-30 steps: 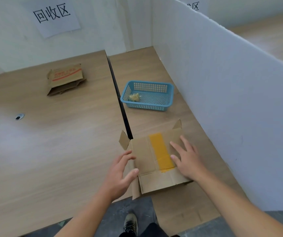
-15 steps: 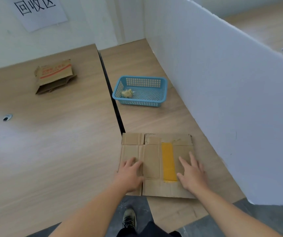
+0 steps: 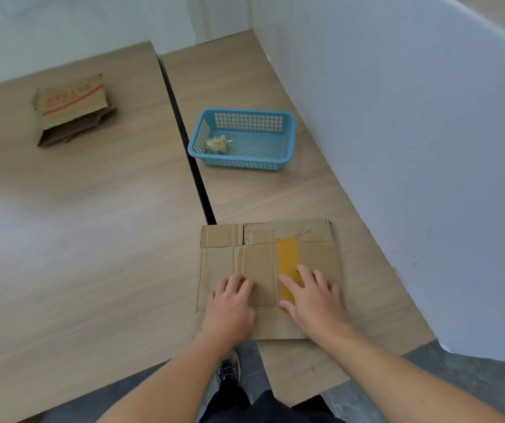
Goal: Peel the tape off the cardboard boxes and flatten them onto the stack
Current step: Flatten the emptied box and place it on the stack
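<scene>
A brown cardboard box (image 3: 257, 257) lies flattened on the right table near its front edge. A strip of yellow tape (image 3: 287, 257) runs down its right half. My left hand (image 3: 231, 306) presses flat on the left part of the cardboard. My right hand (image 3: 313, 297) presses flat on the right part, its fingers over the lower end of the tape. A stack of flattened cardboard (image 3: 72, 108) with red print lies far off on the left table.
A blue plastic basket (image 3: 287, 138) holding a crumpled wad of tape (image 3: 217, 144) stands beyond the box. A white partition wall (image 3: 413, 148) runs along the right. A dark gap (image 3: 190, 166) separates the two tables. My shoe shows below the table edge.
The box went from half-open with raised flaps to pressed flat on the table. Both hands now sit closer together on it, the right hand shifted over the tape.
</scene>
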